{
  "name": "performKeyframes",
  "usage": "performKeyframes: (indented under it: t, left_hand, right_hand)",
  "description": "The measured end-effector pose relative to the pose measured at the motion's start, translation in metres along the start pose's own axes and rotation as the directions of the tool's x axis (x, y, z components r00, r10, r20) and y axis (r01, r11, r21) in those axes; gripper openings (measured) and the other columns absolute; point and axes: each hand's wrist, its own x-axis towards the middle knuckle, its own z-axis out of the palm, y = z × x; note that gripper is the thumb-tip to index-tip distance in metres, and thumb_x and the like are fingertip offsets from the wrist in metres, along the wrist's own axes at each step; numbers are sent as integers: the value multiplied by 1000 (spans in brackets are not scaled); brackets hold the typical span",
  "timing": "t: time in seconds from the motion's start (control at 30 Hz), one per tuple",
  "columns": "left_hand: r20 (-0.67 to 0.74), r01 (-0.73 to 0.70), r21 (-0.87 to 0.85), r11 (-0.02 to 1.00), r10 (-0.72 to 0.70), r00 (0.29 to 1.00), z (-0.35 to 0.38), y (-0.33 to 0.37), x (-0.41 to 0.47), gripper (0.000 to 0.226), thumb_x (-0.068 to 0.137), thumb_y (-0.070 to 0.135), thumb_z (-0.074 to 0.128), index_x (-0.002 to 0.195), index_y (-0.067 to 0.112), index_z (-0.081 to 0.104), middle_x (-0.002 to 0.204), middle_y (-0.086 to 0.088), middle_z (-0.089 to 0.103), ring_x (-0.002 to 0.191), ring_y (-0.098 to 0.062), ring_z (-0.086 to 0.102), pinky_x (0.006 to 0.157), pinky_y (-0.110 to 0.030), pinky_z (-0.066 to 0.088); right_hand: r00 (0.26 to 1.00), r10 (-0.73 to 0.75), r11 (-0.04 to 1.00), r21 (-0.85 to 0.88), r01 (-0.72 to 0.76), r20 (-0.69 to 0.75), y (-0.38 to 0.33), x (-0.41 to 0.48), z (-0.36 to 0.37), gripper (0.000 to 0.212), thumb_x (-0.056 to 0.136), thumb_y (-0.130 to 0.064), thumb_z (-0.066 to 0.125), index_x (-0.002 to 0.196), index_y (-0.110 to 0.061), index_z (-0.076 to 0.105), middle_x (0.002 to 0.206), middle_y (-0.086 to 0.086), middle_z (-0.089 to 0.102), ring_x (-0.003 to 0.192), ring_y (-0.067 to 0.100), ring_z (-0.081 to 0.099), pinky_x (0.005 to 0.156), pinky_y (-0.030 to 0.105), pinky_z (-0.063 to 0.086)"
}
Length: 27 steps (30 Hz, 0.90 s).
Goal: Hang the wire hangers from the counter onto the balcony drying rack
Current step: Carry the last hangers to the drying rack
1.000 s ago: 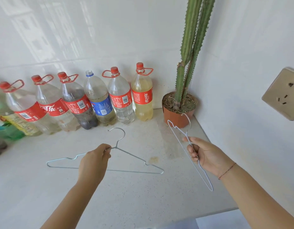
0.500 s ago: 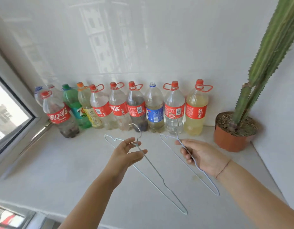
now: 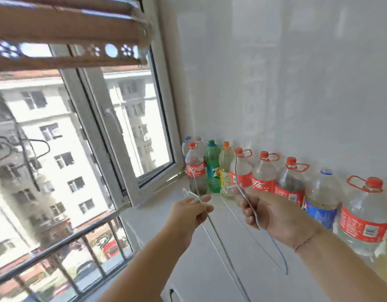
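Both hangers are off the surface (image 3: 253, 280) and in the carrying step, not yet hung. The left hand (image 3: 188, 214) pinches one wire hanger (image 3: 212, 224) just below its hook, thumb and fingers closed on the neck, so the frame trails down and toward the near right. The right hand (image 3: 273, 216) has its fingers curled round the second wire hanger (image 3: 254, 214), whose hook stands up in front of the bottles while the lower end dangles past the wrist. The two hangers are held apart, not touching. The view faces left toward the open window (image 3: 144, 127), and a brown perforated bar (image 3: 68, 49) runs overhead at the far upper left. It is blurred, but it is probably the drying rack. If so, the next move calls for raising both hands up and to the left, turning each hook so that its open side faces the bar, then lowering it over. A dark hanger-like shape (image 3: 31, 153) shows at the far left, too smeared to say what it hangs from. A row of large plastic bottles (image 3: 264, 179) lines the far wall, with a green bottle (image 3: 212, 168) near the window corner. The right hanger's hook is close to them and could clip a cap on the swing. The window's inward-swung sash and the dark railing (image 3: 79, 236) below it narrow the path on the left.
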Motion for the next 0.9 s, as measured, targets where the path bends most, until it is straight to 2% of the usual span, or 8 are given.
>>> performKeyframes:
  t: [0.07, 0.2, 0.37, 0.4, 0.5, 0.67, 0.83, 0.9]
  left_hand:
    - [-47, -25, -52, 998, 22, 999, -10, 17, -10, 19, 89, -7, 52, 104, -11, 64, 92, -13, 67, 67, -12, 57, 54, -14, 49]
    - [-151, -114, -116, 987, 96, 984, -30, 48, -27, 20, 91, 4, 54, 90, -7, 71, 67, -8, 64, 54, -10, 55, 50, -16, 44]
    - [-213, -179, -222, 958, 132, 968, -51, 93, -38, 28, 89, 10, 58, 68, 2, 74, 70, -5, 71, 47, -5, 52, 42, -13, 37]
    - [-228, -200, -227, 953, 147, 962, -54, 104, -38, 26, 89, 11, 59, 69, 4, 74, 73, -4, 72, 49, -5, 52, 42, -13, 37]
    - [-264, -296, -246, 923, 230, 937, -60, 138, -41, 11, 88, 11, 61, 92, 5, 70, 79, -1, 74, 54, -5, 53, 46, -15, 38]
    - [-287, -427, -312, 849, 345, 894, -68, 176, -26, 44, 80, 4, 69, 123, 11, 59, 78, 1, 71, 58, -5, 58, 50, -17, 41]
    - [-313, -493, -350, 797, 396, 863, -76, 191, -6, 47, 95, 6, 48, 140, 17, 39, 82, 2, 75, 68, -10, 57, 54, -21, 39]
    - [-324, -522, -339, 783, 423, 846, -80, 196, 0, 50, 95, 6, 47, 141, 20, 36, 84, 1, 75, 70, -12, 57, 56, -22, 39]
  right_hand:
    - [997, 5, 1000, -25, -3, 83, -14, 13, 19, 29, 90, -19, 50, 113, -3, 59, 61, 1, 53, 47, 10, 45, 43, 18, 39]
    - [964, -18, 996, -81, 41, 266, -38, 34, 61, 33, 76, -19, 57, 106, -5, 61, 62, 2, 53, 48, 10, 45, 43, 18, 39]
    - [914, -72, 985, -114, 127, 399, -61, 62, 113, 38, 84, -13, 52, 120, 0, 55, 60, 4, 53, 48, 13, 45, 42, 21, 39]
    - [905, -81, 981, -125, 146, 418, -65, 67, 124, 37, 85, -12, 51, 120, 0, 55, 60, 4, 53, 49, 14, 46, 43, 22, 39]
    - [890, -109, 966, -164, 201, 443, -77, 81, 158, 29, 91, -9, 47, 117, -3, 57, 58, 2, 53, 49, 11, 44, 47, 22, 33]
    - [893, -116, 963, -170, 208, 436, -88, 109, 205, 25, 93, -7, 43, 111, -9, 60, 58, 2, 54, 52, 11, 40, 50, 21, 30]
    - [891, -140, 970, -121, 212, 433, -98, 134, 227, 28, 95, -7, 39, 117, -7, 57, 57, 1, 52, 48, 9, 41, 49, 20, 32]
    - [895, -142, 967, -133, 216, 424, -101, 144, 232, 31, 95, -7, 38, 122, -6, 54, 56, 0, 50, 49, 8, 39, 50, 19, 29]
